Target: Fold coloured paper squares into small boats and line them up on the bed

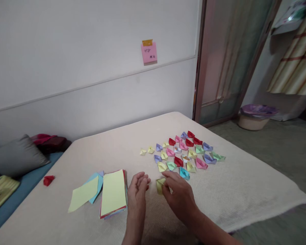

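Observation:
My right hand [180,196] pinches a small yellow folded paper [159,186] between thumb and fingers, just above the pale bedspread. Across a narrow gap, my left hand [138,192] is held on edge with its fingers loosely curved, and nothing shows in it. Beyond my right hand lie several little folded paper boats in rows, among them a turquoise boat [184,173], a dark red boat [178,161] and a pale green boat [218,156]. Left of my left hand is a stack of coloured paper [113,192] with a yellow sheet on top.
Beside the stack, a loose yellow sheet [83,194] overlaps a blue sheet [96,190]. A crumpled-looking red paper piece [48,180] lies near the left bed edge. A grey pillow [16,156] rests beyond that edge. A pink note [149,53] is taped to the wall.

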`<state>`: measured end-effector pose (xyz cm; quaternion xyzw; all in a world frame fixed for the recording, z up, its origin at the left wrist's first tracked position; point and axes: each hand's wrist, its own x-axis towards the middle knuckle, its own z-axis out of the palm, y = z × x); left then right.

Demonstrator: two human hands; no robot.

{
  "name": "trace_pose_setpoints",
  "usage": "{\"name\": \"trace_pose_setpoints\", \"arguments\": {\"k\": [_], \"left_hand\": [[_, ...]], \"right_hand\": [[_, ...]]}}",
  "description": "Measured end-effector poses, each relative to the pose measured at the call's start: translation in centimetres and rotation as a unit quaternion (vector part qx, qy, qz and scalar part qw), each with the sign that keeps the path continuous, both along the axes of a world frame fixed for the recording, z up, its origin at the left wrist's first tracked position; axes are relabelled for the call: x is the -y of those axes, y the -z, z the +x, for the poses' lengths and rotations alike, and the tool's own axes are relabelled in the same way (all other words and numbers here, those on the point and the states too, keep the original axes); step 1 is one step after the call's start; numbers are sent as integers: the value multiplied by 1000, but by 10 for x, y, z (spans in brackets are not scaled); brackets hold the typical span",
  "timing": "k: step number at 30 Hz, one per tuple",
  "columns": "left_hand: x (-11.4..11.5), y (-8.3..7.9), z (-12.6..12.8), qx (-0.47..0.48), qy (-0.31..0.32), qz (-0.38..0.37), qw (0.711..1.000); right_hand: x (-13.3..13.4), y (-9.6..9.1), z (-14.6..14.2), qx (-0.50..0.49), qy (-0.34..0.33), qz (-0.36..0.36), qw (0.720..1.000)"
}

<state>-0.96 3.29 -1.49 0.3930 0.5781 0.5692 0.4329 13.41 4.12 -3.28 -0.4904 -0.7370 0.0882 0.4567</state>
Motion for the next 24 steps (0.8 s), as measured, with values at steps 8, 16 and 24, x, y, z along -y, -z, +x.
{"name": "trace_pose_setpoints", "arguments": {"k": [8,16,24], "left_hand": [[8,1,19,-131,113,-31,985],[0,9,8,-17,98,-84,992],[3,7,13,-82,129,-66,986]], "right_hand": [[2,-4,0,-29,19,-46,998],[-10,-20,12,-313,-65,-240,917],[-14,-14,8,-386,-130,-334,850]]}}
